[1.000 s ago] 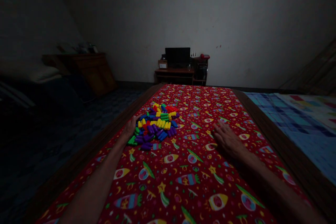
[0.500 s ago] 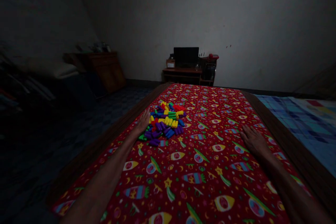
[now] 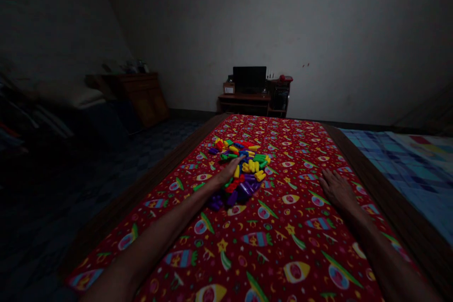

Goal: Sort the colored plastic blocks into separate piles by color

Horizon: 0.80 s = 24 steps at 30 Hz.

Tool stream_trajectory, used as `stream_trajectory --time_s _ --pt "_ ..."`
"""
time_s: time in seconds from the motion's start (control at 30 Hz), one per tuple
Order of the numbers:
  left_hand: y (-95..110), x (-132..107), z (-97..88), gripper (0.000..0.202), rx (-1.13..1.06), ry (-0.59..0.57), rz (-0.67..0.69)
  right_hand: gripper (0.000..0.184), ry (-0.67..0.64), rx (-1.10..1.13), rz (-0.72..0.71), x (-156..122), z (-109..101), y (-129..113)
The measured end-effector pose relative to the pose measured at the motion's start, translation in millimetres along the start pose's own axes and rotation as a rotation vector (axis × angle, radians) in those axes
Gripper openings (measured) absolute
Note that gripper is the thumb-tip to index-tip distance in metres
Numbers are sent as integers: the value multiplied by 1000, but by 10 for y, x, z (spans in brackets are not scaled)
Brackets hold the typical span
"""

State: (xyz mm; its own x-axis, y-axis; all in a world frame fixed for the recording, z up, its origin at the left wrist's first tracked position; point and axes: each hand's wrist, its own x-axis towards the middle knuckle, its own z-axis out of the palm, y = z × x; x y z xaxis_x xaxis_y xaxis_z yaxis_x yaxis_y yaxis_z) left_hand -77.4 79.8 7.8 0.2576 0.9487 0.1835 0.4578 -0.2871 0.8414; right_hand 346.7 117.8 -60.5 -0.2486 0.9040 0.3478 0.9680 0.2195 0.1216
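A loose heap of plastic toy building blocks (image 3: pixel 248 188) in purple, yellow, green, red and blue lies on a red cloth (image 3: pixel 293 226) printed with rockets and stars. My left hand (image 3: pixel 230 171) reaches into the heap, fingers stretched out, with blocks on both sides of it. It touches the blocks from the left and grasps none that I can see; part of the heap is hidden behind it. Flat on the cloth to the right of the heap rests my right hand (image 3: pixel 338 188), fingers spread and nothing under it that shows.
Beyond the cloth's far end a monitor (image 3: pixel 249 79) stands on a low desk (image 3: pixel 244 97) against the wall. A wooden cabinet (image 3: pixel 146 99) is at the back left. On the right lies a blue checked cloth (image 3: pixel 385 160). Dark tiled floor (image 3: pixel 141 155) borders the left side.
My left hand has swept right, from the heap's left edge into its middle. The blocks have shifted right and spread out. My right hand stays in nearly the same place.
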Motion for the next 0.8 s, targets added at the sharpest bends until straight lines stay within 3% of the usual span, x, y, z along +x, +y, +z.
stream_trajectory --time_s 0.13,0.2,0.27,0.3,0.47,0.57,0.67,0.8 --pt "301 163 494 63 46 -170 143 54 -17 14 62 -1 -28 -33" --pt "379 265 577 64 59 -203 208 53 -8 20 68 -14 -47 -47" --pt "381 384 467 64 82 -104 220 53 8 23 69 -28 -69 -61" --pt "351 443 340 62 98 6 189 54 16 24 68 -33 -82 -70" --pt "-44 614 -596 57 122 308 11 55 44 42 79 -29 -128 -113" --pt "-311 656 -925 44 135 388 -112 54 72 48 67 -19 -123 -126" --pt "-457 806 -925 34 121 379 -185 53 83 53 79 -16 -115 -135" --pt "-415 1130 -656 37 48 294 -187 52 65 37 102 -21 -136 -149"
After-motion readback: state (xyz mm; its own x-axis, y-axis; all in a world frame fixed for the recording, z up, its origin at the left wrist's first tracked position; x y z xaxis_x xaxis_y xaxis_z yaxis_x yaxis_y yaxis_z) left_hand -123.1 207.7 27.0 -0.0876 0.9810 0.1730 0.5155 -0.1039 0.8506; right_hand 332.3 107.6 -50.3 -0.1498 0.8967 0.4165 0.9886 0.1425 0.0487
